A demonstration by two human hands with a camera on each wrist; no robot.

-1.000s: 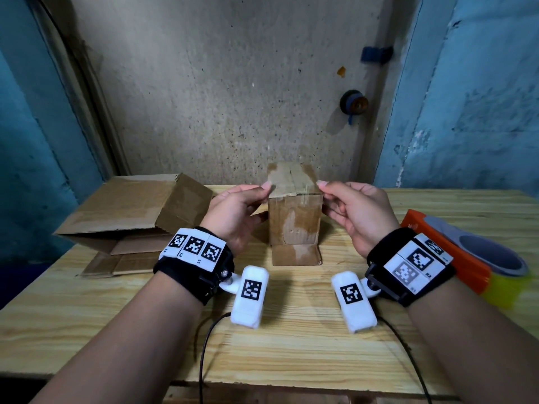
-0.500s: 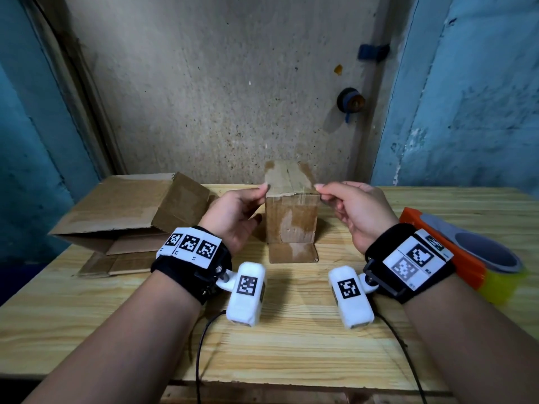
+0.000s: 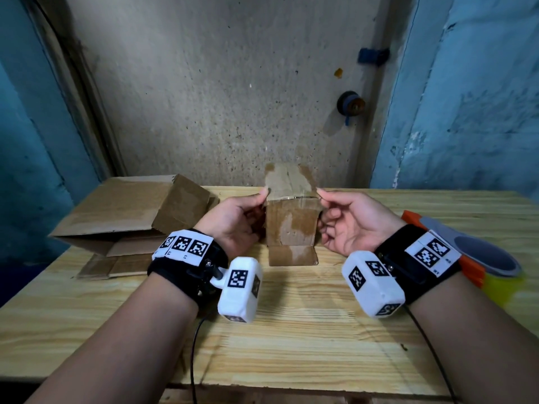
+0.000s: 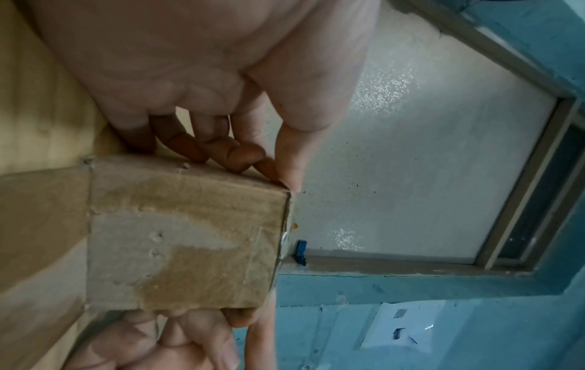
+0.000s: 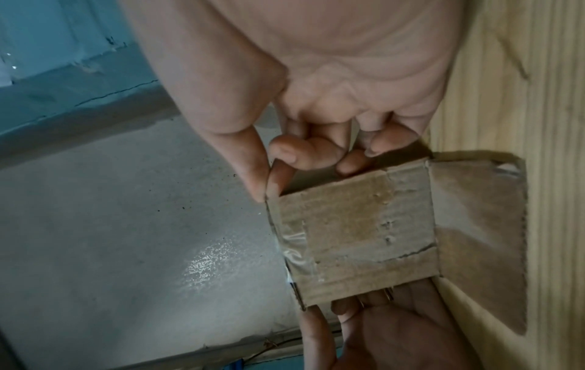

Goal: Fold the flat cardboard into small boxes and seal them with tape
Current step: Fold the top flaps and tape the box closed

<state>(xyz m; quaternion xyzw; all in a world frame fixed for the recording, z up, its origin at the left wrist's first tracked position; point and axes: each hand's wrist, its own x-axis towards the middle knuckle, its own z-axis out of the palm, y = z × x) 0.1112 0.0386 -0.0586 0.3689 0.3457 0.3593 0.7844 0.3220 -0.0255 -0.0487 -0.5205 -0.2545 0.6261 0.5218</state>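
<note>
Small box (image 3: 291,225): stands upright on the wooden table (image 3: 291,339), near its back edge and about midway across; one bottom flap lies flat on the wood toward the person, the top flaps are folded over, and clear shiny tape shows along the upper front edge
Left hand (image 3: 233,223): thumb and forefinger pinch the box's top left corner; in the left wrist view the other fingers (image 4: 221,150) are curled against the box's side wall
Right hand (image 3: 353,225): thumb and forefinger pinch the top right corner; in the right wrist view the remaining fingers (image 5: 304,150) are bent in by the side of the box
Hands together: one on each side of the box, gripping it between them
Large carton (image 3: 122,217): lies on its side at the table's left, mouth open toward the middle, resting on flat cardboard sheets (image 3: 102,266)
Tape dispenser (image 3: 478,258): orange, with a yellowish roll, at the right edge of the table just behind the right wrist
Wrist gear: black bands with checkered markers and a white camera block on each wrist
Behind: a speckled grey panel between blue walls
</note>
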